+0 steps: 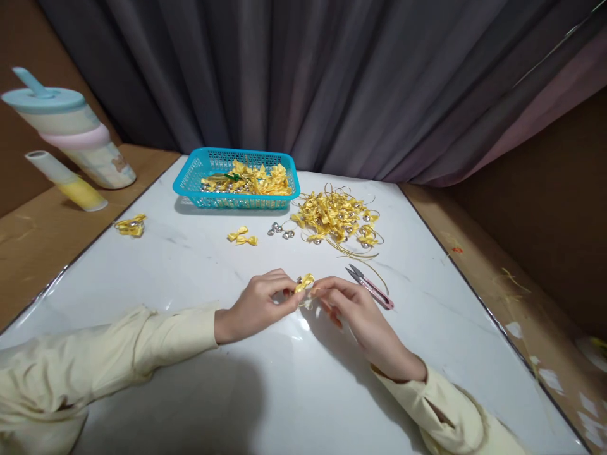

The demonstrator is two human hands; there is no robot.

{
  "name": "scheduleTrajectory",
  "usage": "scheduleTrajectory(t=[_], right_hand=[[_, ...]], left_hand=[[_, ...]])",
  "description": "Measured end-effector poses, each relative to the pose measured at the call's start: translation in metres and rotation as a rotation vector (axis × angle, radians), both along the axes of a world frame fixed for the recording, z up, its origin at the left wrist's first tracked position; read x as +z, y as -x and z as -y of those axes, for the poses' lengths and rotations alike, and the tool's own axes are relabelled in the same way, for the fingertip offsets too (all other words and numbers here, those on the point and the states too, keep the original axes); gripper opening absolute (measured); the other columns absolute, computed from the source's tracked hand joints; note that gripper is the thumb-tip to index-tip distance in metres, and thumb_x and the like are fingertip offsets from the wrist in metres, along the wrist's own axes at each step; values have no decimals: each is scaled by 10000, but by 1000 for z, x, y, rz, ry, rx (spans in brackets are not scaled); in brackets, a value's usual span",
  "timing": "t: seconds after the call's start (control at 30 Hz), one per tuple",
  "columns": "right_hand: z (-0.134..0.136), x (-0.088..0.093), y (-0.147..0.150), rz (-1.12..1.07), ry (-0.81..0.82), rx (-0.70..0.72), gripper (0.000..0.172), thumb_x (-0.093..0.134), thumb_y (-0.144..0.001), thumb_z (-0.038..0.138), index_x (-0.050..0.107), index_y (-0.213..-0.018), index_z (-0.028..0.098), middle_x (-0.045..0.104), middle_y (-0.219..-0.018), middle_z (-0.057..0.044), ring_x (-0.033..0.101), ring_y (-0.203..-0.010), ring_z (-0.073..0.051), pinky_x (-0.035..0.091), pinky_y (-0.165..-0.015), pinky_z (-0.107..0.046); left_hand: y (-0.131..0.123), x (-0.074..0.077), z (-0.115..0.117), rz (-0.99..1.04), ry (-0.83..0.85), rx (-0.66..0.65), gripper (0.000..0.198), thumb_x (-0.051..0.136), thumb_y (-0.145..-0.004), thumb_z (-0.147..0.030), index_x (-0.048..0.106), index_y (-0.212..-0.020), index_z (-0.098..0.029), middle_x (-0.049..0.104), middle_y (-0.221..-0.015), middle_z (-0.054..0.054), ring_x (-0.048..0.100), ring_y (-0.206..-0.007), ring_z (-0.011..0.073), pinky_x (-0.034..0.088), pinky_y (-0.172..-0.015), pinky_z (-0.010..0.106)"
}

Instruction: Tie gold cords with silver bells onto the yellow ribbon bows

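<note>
Between thumb and forefinger, my left hand (263, 300) pinches a yellow ribbon bow (304, 282) just above the table. My right hand (356, 313) is closed at the fingertips beside the bow, on a thin gold cord (309, 299); the cord's exact path is partly hidden. Beyond my hands lie two loose yellow bows (243, 236) and several small silver bells (281, 230). A pile of yellow bows with cords and bells (332, 215) is heaped farther right. Pink-handled thread snips (372, 287) rest beside my right hand, blades pointing away.
A blue plastic basket (237, 203) holding bows and bells stands at the back. One small bow bundle (131, 225) lies on the left. Loose gold cords (360, 254) trail near the snips. A tumbler (90, 142) and a yellow thread spool (78, 189) stand on the left ledge.
</note>
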State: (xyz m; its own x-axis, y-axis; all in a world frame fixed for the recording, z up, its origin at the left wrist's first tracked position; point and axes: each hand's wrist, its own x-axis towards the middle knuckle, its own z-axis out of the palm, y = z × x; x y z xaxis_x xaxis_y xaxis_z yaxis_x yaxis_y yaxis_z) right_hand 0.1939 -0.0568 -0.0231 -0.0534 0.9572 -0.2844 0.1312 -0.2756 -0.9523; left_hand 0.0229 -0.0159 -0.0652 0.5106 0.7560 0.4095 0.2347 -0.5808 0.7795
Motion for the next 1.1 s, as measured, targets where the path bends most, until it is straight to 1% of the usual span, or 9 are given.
scheduleTrajectory(t=[0.1, 0.17, 0.23, 0.3, 0.37, 0.53, 0.67, 0.87, 1.1], right_hand=[[-2, 4, -5, -252, 154, 84, 137, 501, -759, 250, 598, -744, 154, 535, -640, 15, 333, -436, -51, 241, -384, -178], [-4, 6, -9, -363, 227, 144, 127, 544, -771, 268, 598, -769, 154, 524, -634, 32, 260, -403, -28, 176, -369, -174], [-6, 6, -12, -398, 278, 203, 150, 591, -779, 297, 605, -782, 147, 445, -540, 66, 178, -389, -19, 108, -368, -176], [-7, 6, -13, -376, 298, 256, 195, 619, -785, 333, 613, -771, 139, 331, -463, 95, 137, -390, -23, 71, -376, -185], [-7, 6, -14, -327, 280, 280, 230, 628, -788, 361, 620, -767, 132, 305, -449, 99, 153, -398, -27, 77, -386, -191], [-6, 5, -11, -233, 143, 264, 264, 613, -804, 388, 606, -772, 126, 441, -496, 63, 228, -412, -32, 133, -407, -201], [-7, 3, -10, -206, 90, 253, 279, 578, -836, 393, 576, -750, 128, 504, -527, 43, 281, -417, -35, 179, -416, -199], [-9, -1, -11, -185, 89, 229, 270, 574, -841, 376, 580, -739, 125, 518, -525, 41, 307, -421, -39, 202, -417, -192], [-9, -2, -12, -208, 96, 228, 283, 547, -857, 366, 587, -722, 121, 547, -541, 29, 336, -404, -35, 213, -407, -191]], left_hand=[[1, 0, 0, -12, 16, -18, 178, 539, -830, -168, 627, -678, -138, 571, -618, 26, 507, -593, 113, 397, -564, 223], [1, 0, 0, -19, 26, -29, 171, 544, -824, -170, 632, -682, -134, 581, -627, 32, 513, -597, 116, 400, -564, 221], [1, 0, 0, -24, 30, -35, 172, 544, -821, -172, 629, -676, -130, 589, -634, 39, 520, -601, 118, 405, -565, 221], [1, 1, 0, -27, 23, -39, 178, 542, -817, -166, 620, -662, -128, 593, -633, 44, 527, -605, 122, 412, -574, 224], [1, 2, 0, -31, 12, -53, 177, 538, -812, -155, 611, -653, -132, 595, -628, 43, 532, -612, 125, 419, -585, 227], [0, 4, 1, -42, -6, -129, 181, 510, -825, -151, 585, -661, -150, 592, -612, 32, 527, -619, 128, 428, -589, 236], [-1, 5, 2, -31, -38, -168, 201, 497, -834, -142, 559, -643, -155, 578, -597, 31, 512, -615, 132, 426, -592, 246], [-1, 7, 2, -21, -75, -203, 212, 478, -861, -176, 602, -690, -155, 592, -598, 37, 512, -596, 130, 441, -609, 256], [0, 8, 3, 11, -67, -221, 180, 498, -854, -161, 625, -728, -140, 609, -623, 59, 524, -611, 141, 452, -619, 276]])
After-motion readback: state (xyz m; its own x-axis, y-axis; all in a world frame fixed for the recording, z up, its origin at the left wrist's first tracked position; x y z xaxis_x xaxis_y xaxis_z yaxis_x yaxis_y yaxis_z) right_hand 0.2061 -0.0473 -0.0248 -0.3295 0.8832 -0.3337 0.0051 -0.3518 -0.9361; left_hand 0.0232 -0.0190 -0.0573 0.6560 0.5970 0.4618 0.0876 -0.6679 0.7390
